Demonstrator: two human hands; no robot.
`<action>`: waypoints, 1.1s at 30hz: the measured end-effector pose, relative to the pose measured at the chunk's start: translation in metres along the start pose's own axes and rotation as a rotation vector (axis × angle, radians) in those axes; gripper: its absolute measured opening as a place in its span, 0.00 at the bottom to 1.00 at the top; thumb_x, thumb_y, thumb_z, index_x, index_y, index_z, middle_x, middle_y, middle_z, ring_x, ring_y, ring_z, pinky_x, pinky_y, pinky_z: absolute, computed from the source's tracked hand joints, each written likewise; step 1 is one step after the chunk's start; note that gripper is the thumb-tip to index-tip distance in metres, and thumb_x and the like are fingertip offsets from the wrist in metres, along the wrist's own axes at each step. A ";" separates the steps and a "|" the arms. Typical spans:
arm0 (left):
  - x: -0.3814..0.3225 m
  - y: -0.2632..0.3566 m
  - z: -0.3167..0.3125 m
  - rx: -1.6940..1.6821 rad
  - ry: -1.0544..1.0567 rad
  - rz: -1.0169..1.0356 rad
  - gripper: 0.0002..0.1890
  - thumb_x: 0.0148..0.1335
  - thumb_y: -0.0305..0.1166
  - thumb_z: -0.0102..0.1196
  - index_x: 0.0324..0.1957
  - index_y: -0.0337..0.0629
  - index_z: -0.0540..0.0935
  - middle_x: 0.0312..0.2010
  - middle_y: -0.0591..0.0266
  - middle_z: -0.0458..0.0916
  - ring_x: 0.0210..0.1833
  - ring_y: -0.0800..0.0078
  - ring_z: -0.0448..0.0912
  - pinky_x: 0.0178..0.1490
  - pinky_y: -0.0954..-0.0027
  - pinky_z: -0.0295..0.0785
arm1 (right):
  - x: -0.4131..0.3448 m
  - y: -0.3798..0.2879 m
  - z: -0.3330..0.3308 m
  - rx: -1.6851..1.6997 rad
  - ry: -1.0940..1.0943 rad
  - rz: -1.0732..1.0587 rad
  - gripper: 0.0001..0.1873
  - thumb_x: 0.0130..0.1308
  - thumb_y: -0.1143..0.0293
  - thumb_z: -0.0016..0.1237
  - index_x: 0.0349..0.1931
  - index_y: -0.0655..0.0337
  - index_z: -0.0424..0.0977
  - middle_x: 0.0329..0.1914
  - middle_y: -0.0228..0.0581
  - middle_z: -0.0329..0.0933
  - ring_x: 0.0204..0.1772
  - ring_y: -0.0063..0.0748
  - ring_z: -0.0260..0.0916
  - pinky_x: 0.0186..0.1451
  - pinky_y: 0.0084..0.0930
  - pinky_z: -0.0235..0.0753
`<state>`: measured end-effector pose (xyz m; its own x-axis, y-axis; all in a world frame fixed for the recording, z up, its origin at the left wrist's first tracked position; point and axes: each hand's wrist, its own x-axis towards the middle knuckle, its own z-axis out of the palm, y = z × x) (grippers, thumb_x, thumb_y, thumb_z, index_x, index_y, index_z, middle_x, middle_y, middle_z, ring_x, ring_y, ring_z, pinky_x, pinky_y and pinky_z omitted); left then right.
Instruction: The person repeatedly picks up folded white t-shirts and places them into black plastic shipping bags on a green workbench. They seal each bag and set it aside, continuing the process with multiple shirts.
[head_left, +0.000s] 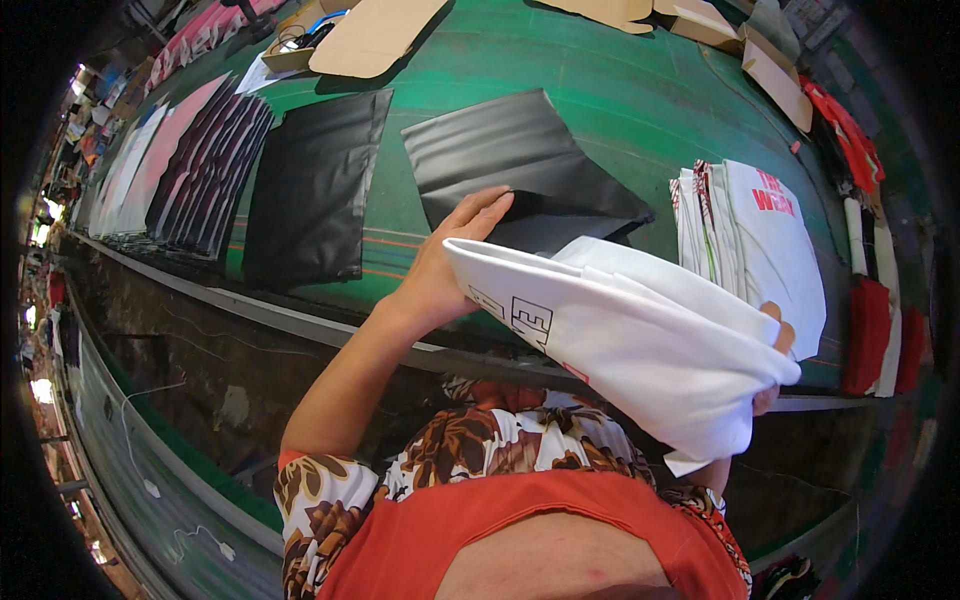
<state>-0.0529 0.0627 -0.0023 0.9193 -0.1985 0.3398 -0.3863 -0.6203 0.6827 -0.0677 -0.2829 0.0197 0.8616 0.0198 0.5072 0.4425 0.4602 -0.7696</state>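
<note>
My right hand (778, 337) grips the right end of a folded white garment (637, 330) with dark and red printed lettering. Most of that hand is hidden behind the cloth. The garment is held up over the table's front edge, its folds gaping at the top. My left hand (457, 255) reaches past its left end, with fingertips on a black plastic bag (495, 150) lying on the green table (622, 112). The bag's near part is raised and gapes beside my fingers. The garment covers my left thumb, so its grip is unclear.
Left of the bag lie another black plastic bag (311, 187) and an overlapping row of dark bags (214, 165). A stack of folded white garments (776, 255) stands at the right. Cardboard pieces (379, 34) and an open box (289, 58) lie along the far side.
</note>
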 end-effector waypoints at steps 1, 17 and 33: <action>0.002 0.002 0.001 0.001 -0.009 0.025 0.43 0.42 0.22 0.66 0.66 0.35 0.69 0.66 0.47 0.67 0.68 0.51 0.68 0.69 0.62 0.66 | -0.002 0.001 -0.009 -0.137 0.040 -0.011 0.23 0.58 0.51 0.57 0.38 0.57 0.63 0.37 0.37 0.61 0.42 0.37 0.70 0.46 0.42 0.77; 0.061 0.085 -0.016 0.115 -0.341 0.088 0.43 0.45 0.22 0.64 0.67 0.26 0.63 0.69 0.38 0.61 0.66 0.42 0.70 0.69 0.59 0.67 | 0.100 -0.065 0.042 -0.652 -0.489 -0.209 0.13 0.46 0.65 0.70 0.26 0.61 0.80 0.32 0.43 0.78 0.32 0.30 0.74 0.35 0.25 0.67; 0.084 0.129 -0.056 -0.068 0.008 0.370 0.46 0.39 0.17 0.56 0.69 0.35 0.66 0.69 0.46 0.66 0.70 0.58 0.68 0.69 0.62 0.65 | 0.142 -0.025 0.117 -1.089 -0.566 -0.359 0.13 0.42 0.84 0.56 0.32 0.68 0.76 0.33 0.46 0.73 0.35 0.42 0.75 0.39 0.28 0.74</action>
<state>-0.0299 0.0089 0.1506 0.7163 -0.3936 0.5762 -0.6964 -0.4561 0.5542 0.0148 -0.1879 0.1562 0.5451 0.5432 0.6386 0.8329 -0.4382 -0.3382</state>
